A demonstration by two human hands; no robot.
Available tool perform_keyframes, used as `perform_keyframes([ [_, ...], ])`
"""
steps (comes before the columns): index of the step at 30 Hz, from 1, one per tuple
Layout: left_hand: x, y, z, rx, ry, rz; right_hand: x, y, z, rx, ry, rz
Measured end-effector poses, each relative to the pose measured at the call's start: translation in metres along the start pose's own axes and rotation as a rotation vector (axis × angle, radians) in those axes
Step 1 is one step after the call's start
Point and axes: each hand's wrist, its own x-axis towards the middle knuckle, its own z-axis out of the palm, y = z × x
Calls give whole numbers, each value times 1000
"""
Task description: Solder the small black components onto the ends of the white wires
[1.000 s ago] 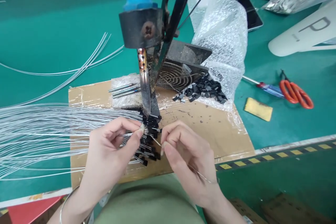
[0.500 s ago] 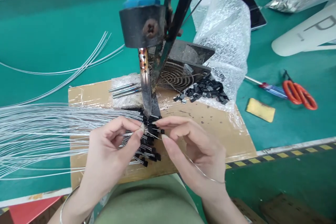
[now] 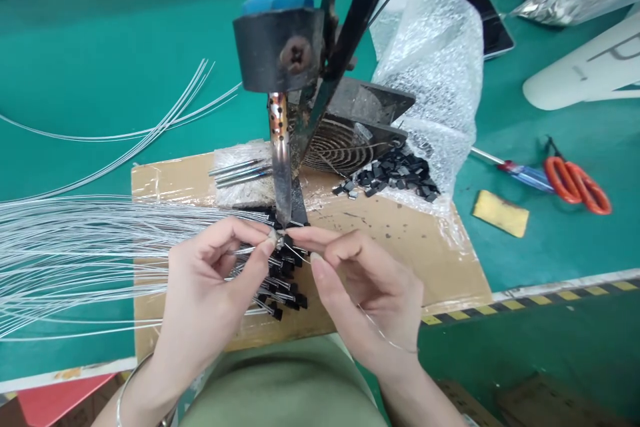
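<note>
My left hand (image 3: 210, 280) is closed, thumb and forefinger pinching a white wire close to its end. Just past those fingertips sits a small black connector (image 3: 289, 241) with metal pins. My right hand (image 3: 373, 287) holds a thin solder wire (image 3: 300, 254), which runs across the palm and out past the thumb toward the connector. The right forefinger's tip is at the connector's side. Directly above, a soldering iron (image 3: 283, 180) points down, its tip at or very near the connector; contact cannot be made out. Many white wires (image 3: 90, 233) with black connectors lie underneath.
A black clamp (image 3: 277, 47) holds the iron. Behind it stand a fan (image 3: 345, 143) and a pile of loose black connectors (image 3: 400, 173) on bubble wrap (image 3: 430, 60). To the right are a yellow sponge (image 3: 501, 213), a screwdriver (image 3: 530, 175) and orange-handled scissors (image 3: 575, 180). Cardboard (image 3: 425, 247) lies below.
My right hand has shifted slightly left, bringing its forefinger up against the connector. My left hand has barely moved. The whole view has shifted a little.
</note>
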Motion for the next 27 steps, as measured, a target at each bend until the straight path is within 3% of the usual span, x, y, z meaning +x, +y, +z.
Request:
perform_keyframes([
  [10,6,5,5,-16,38,-9,4,2,6,100,62,7],
  [27,12,13,6,16,39,7,11,-4,4,79,76,10],
])
